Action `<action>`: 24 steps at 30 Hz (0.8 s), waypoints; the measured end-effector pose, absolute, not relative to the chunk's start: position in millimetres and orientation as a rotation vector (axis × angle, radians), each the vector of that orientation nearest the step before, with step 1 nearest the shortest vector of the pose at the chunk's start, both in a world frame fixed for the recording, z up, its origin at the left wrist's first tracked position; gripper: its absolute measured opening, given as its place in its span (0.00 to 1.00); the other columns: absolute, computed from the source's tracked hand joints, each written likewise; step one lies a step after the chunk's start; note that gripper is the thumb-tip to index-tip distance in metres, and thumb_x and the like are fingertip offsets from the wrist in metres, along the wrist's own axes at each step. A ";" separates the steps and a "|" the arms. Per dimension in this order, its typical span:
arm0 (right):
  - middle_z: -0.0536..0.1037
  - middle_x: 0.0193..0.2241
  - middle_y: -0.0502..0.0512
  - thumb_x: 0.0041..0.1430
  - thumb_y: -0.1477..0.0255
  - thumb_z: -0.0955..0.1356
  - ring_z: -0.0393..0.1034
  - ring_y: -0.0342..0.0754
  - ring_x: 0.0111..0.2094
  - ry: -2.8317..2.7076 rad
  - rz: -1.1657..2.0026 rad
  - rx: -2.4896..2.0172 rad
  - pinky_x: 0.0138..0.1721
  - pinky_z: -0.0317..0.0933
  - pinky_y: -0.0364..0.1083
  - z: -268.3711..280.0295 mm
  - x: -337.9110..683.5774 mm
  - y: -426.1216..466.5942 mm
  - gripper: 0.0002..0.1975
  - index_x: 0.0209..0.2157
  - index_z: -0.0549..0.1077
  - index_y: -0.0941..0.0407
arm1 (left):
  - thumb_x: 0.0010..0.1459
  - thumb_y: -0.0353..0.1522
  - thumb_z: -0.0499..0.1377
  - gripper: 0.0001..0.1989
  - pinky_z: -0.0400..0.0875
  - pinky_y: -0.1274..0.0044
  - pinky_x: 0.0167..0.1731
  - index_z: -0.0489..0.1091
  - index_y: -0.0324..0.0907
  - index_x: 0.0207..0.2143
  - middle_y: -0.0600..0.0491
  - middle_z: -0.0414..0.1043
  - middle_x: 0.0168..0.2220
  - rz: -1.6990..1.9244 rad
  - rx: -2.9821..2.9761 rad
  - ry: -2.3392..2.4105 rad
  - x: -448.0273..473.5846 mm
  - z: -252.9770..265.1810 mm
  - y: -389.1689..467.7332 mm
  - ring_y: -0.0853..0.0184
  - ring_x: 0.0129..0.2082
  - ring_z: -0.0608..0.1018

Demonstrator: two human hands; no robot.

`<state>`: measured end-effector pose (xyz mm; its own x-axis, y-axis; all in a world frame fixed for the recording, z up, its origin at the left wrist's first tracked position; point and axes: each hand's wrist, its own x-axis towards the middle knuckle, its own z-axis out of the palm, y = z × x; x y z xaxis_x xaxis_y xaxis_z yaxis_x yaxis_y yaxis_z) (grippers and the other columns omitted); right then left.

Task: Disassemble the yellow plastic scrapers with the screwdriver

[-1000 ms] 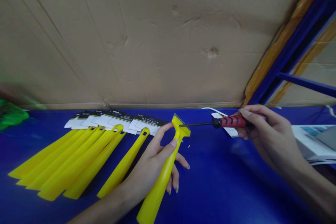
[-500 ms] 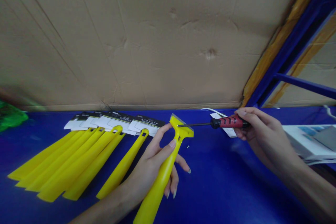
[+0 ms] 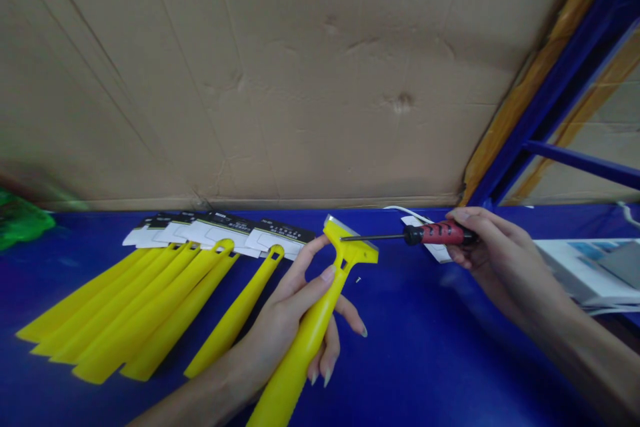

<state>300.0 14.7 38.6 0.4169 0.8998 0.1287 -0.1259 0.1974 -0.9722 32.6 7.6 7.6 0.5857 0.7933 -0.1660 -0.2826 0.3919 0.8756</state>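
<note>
Blue tabletop (image 3: 430, 353), scraper (image 3: 314, 325) between left fingers (image 3: 311, 254)

A head-worn camera looked forward and down from close range. It faced a cardboard wall (image 3: 300, 80) at 12 o'clock, above a blue tabletop (image 3: 425, 353) spreading towards 6 o'clock. The person's left hand (image 3: 290, 310) showed between 6 and 7 o'clock, the right hand (image 3: 500, 250) between 3 and 4.
</note>
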 end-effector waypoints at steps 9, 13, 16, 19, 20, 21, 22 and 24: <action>0.72 0.19 0.49 0.42 0.61 0.79 0.64 0.40 0.17 -0.904 0.829 -1.158 0.14 0.55 0.38 38.2 297.8 17.2 0.15 0.24 0.78 0.57 | 0.72 0.43 0.53 0.37 0.66 0.86 0.09 0.34 0.54 0.73 0.46 0.82 0.29 0.751 0.938 0.650 32.9 6.9 7.4 0.67 0.12 0.75; 0.73 0.17 0.48 0.46 0.60 0.79 0.65 0.41 0.16 -0.954 0.736 -1.159 0.15 0.57 0.39 40.6 294.7 12.2 0.15 0.25 0.78 0.56 | 0.68 0.45 0.59 0.41 0.66 0.85 0.10 0.36 0.51 0.72 0.48 0.81 0.28 0.795 0.970 0.749 37.5 9.9 5.6 0.67 0.12 0.75; 0.71 0.13 0.46 0.52 0.60 0.78 0.63 0.41 0.15 -1.084 0.538 -1.192 0.17 0.58 0.39 44.4 294.0 3.1 0.12 0.28 0.79 0.53 | 0.61 0.47 0.66 0.45 0.68 0.83 0.11 0.43 0.48 0.69 0.51 0.81 0.29 0.879 1.001 0.883 41.8 10.8 3.0 0.67 0.13 0.75; 0.82 0.25 0.49 0.55 0.63 0.77 0.73 0.43 0.24 -1.328 0.222 -1.179 0.26 0.68 0.41 50.2 297.0 -6.6 0.08 0.36 0.81 0.49 | 0.57 0.48 0.68 0.43 0.70 0.82 0.11 0.49 0.49 0.65 0.54 0.80 0.29 0.945 1.021 0.970 45.2 10.6 0.6 0.67 0.14 0.76; 0.84 0.33 0.50 0.54 0.65 0.77 0.77 0.44 0.30 -1.388 0.154 -1.154 0.32 0.71 0.41 52.3 298.6 -9.0 0.09 0.38 0.81 0.48 | 0.56 0.49 0.69 0.42 0.71 0.81 0.11 0.50 0.49 0.64 0.55 0.79 0.28 0.954 1.026 0.983 46.2 10.4 -0.4 0.66 0.14 0.77; 0.85 0.39 0.50 0.53 0.66 0.78 0.79 0.45 0.34 -1.425 0.142 -1.126 0.36 0.72 0.42 54.5 300.4 -10.9 0.11 0.40 0.81 0.47 | 0.56 0.49 0.69 0.42 0.71 0.81 0.11 0.50 0.50 0.64 0.55 0.79 0.28 0.951 1.028 0.994 47.2 10.3 -1.4 0.66 0.14 0.77; 0.85 0.39 0.50 0.53 0.66 0.77 0.79 0.46 0.34 -1.444 0.177 -1.108 0.35 0.72 0.42 56.5 302.2 -12.0 0.12 0.41 0.81 0.46 | 0.55 0.50 0.69 0.42 0.71 0.81 0.11 0.51 0.50 0.63 0.56 0.79 0.27 0.942 1.025 1.008 48.3 10.2 -2.8 0.65 0.14 0.77; 0.83 0.28 0.50 0.58 0.61 0.75 0.76 0.45 0.22 -1.448 0.308 -1.139 0.23 0.68 0.42 59.3 304.7 -12.0 0.09 0.40 0.81 0.48 | 0.55 0.51 0.68 0.42 0.71 0.81 0.10 0.51 0.50 0.62 0.57 0.78 0.26 0.912 1.012 1.030 50.7 10.3 -6.0 0.64 0.14 0.78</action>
